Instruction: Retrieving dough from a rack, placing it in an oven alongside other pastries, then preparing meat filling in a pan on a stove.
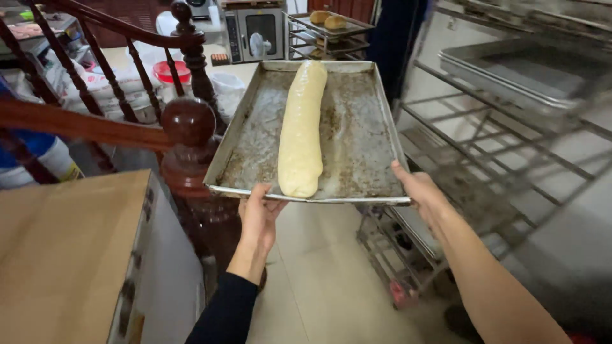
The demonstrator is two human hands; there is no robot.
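Both hands, left hand (258,220) and right hand (414,186), grip the near edge of the baking tray (363,137); tilt it and the long dough (301,130) could easily slide off.

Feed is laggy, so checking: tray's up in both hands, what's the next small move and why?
Probably swing the baking tray right toward the wire rack. Left hand and right hand grip only its near edge, and the long dough loaf lies loose, so keep it level.
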